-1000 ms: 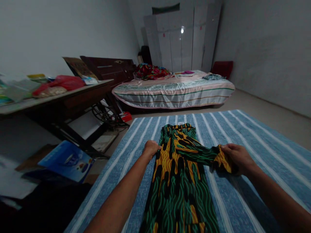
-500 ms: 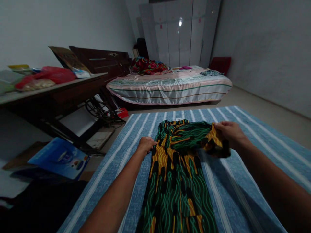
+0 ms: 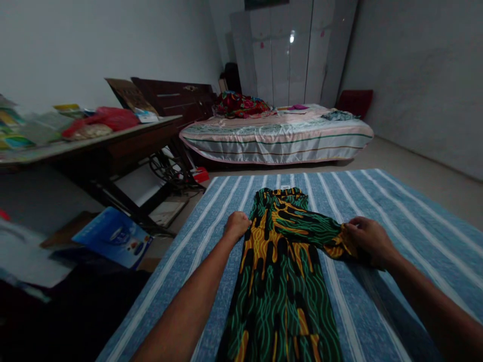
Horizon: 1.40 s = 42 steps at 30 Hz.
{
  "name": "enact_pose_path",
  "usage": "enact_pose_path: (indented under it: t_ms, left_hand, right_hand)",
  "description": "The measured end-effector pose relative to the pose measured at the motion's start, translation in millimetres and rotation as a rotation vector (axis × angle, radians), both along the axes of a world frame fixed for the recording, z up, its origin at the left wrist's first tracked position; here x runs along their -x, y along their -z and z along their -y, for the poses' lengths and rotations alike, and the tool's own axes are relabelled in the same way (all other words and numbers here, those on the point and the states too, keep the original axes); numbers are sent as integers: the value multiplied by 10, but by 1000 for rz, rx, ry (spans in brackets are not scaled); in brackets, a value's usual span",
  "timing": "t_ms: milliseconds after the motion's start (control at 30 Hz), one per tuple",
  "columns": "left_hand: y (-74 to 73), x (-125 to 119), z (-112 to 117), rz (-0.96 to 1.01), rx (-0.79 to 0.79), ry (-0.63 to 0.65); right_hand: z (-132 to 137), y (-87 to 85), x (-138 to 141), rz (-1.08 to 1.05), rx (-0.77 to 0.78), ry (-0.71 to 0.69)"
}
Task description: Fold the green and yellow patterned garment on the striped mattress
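one broad blue cloth with white stripes (image 3: 396,221), spread flat across the foreground. beyond it, set apart, a wide bed (image 3: 275,146) with a shiny, pale, striped cover. lying lengthwise on the cloth, a long garment (image 3: 271,281) of green, black and yellow wavy-patterned fabric, with a sleeve-like flap (image 3: 309,226) stretched to the right. clamped at its bunched yellow-and-black end in the grip of the right hand (image 3: 369,236); pinched along the left edge by the left hand (image 3: 237,225), fingers together. at the far end, a small white label (image 3: 285,187).
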<state>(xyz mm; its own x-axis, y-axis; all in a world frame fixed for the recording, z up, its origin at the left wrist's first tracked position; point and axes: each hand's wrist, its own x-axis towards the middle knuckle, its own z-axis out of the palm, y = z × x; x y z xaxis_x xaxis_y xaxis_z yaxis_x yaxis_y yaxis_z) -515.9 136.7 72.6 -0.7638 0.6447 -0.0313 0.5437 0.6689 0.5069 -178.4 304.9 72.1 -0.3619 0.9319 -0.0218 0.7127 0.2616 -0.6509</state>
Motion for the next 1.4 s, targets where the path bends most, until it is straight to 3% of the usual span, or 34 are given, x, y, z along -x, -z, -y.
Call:
enact_pose_path:
  t_ms: [100,167,267,367,500,600,700,900,1133,1400]
  left_hand:
    - [-29,-60,15,-81,61,26]
    - [-80,-146,58,-139,88,33]
    - [-185,-374,177,-237,80,75]
    - [-237,-678,337,-289,47,220]
    - [-106,-962,569,-278,82,402]
    - [50,-987,695,-248,204,401]
    - [110,-941,724,-255,246,371]
    - [-21,-1025,732,-246,268,364]
    - [24,-1373,1145,-227,229,477]
    - [-31,-1420,1283,-184,-22,450]
  right_hand:
    - [110,-1,-64,270,-261,-35]
    - [260,-12,-81,330,-411,-101]
    - [622,-17,-34,232,-590,-323]
    - [1146,2,94,-31,-723,-531]
    - [1841,46,295,-168,-702,-763]
    - [2102,128,397,-122,-631,-786]
    - [2126,213,426,-31,-563,-740]
    - [2200,120,282,22,-530,-714]
    - [2573,197,75,16,-527,-806]
    - [2746,129,-105,-11,-554,-772]
